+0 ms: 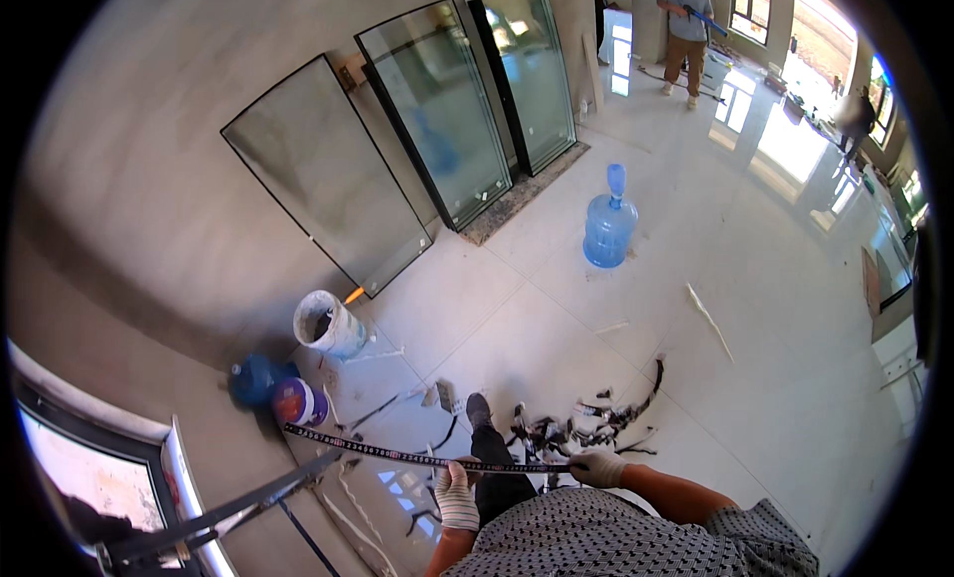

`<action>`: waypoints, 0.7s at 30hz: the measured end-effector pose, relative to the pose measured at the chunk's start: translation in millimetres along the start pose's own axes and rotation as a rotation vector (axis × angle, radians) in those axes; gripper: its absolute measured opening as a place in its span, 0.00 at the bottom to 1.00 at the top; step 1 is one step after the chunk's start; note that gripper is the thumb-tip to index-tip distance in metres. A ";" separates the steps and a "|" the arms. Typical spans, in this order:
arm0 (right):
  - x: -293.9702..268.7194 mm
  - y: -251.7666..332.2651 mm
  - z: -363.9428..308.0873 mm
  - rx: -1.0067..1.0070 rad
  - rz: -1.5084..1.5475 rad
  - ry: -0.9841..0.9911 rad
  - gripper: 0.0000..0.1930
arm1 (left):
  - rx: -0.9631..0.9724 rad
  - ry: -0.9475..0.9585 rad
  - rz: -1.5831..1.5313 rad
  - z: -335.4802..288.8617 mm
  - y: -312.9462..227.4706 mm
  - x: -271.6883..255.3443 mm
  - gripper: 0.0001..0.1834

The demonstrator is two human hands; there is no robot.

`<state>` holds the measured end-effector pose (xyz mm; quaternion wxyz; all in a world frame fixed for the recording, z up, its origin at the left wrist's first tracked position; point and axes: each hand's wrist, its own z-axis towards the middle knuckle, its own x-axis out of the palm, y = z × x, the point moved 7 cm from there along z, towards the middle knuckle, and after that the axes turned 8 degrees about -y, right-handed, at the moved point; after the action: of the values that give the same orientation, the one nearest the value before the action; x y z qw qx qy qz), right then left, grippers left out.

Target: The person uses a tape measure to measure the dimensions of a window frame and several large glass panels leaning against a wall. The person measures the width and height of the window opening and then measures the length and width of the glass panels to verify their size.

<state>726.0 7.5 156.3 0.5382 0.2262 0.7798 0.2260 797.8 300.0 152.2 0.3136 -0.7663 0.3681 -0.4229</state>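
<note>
Across the lower part of the view stretches a tape measure's black blade [383, 451] with white markings. Its free end reaches out to the left, close to a purple-and-white bucket [300, 403]. My left hand [457, 497], in a striped white glove, pinches the blade partway along, thumb up. Further right, my gloved right hand [598, 469] is closed around the blade's other end; whether the tape case lies inside the fist is hidden. Below the blade, dark scraps [566, 428] of strip material lie on the tiles beside my shoe [479, 410].
Glass panes [437, 110] lean on the left wall. Nearby stand a white bucket [333, 327] and a blue water jug [256, 380]. Another blue jug [609, 231] stands mid-floor. A dark metal frame [229, 507] crosses lower left. A person [686, 25] holds a blue tool far off.
</note>
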 end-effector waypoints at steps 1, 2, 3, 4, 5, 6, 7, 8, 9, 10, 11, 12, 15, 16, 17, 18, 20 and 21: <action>-10.8 -1.9 9.9 0.057 -0.016 -0.005 0.14 | -0.021 -0.008 -0.009 21.1 1.9 6.5 0.20; -14.0 -18.0 21.2 0.076 -0.025 -0.025 0.14 | -0.046 -0.007 -0.015 44.0 5.4 15.5 0.20; -14.7 -34.2 33.4 0.093 -0.033 -0.043 0.14 | -0.068 -0.009 -0.021 69.1 6.2 25.1 0.20; -13.8 -55.2 44.6 0.176 0.004 -0.026 0.14 | -0.124 -0.014 -0.049 91.0 6.6 36.8 0.19; -16.9 -55.5 65.6 0.254 0.043 -0.001 0.14 | -0.113 0.006 -0.021 119.3 6.3 42.3 0.18; -30.6 -49.0 86.2 0.205 -0.049 -0.059 0.14 | -0.158 0.000 -0.014 146.3 9.1 45.4 0.17; -24.4 -66.4 102.3 0.296 0.011 -0.048 0.14 | -0.213 0.010 -0.005 174.3 13.5 55.8 0.17; -31.9 -58.9 126.5 0.277 -0.020 -0.067 0.13 | -0.218 0.033 -0.014 203.0 14.3 63.8 0.15; -39.0 -51.5 149.7 0.259 -0.051 -0.085 0.12 | -0.199 0.025 0.014 238.9 11.1 68.7 0.15; -59.2 -20.0 174.7 0.254 -0.052 -0.133 0.11 | -0.188 0.001 0.045 267.5 -1.9 75.9 0.14; -64.9 -18.1 199.6 0.212 -0.106 -0.113 0.10 | -0.197 -0.017 0.086 288.0 -15.6 82.6 0.14; -86.1 6.1 233.0 0.249 -0.123 -0.124 0.10 | -0.208 0.050 0.062 310.5 -44.4 100.6 0.15; -132.8 25.9 314.7 0.147 -0.048 -0.349 0.08 | -0.150 0.092 0.056 375.5 -109.8 134.3 0.15; -142.7 28.7 339.3 0.085 -0.069 -0.394 0.07 | -0.144 0.102 0.053 392.4 -125.0 143.5 0.14; -161.1 43.1 363.6 0.021 -0.091 -0.442 0.07 | -0.135 0.113 0.049 407.5 -141.9 155.1 0.13; -176.2 52.4 381.5 0.038 -0.137 -0.436 0.07 | -0.122 0.118 0.032 418.7 -158.2 167.3 0.12; -193.1 53.0 411.7 0.080 -0.166 -0.436 0.08 | -0.085 0.117 0.011 441.5 -178.8 190.4 0.12; -202.7 55.3 426.5 0.097 -0.166 -0.435 0.08 | -0.073 0.113 0.002 451.9 -183.8 197.5 0.12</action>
<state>1198.1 -22.9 202.9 0.6988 0.2303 0.6714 0.0892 1323.4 310.5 178.9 0.2646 -0.7517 0.4010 -0.4517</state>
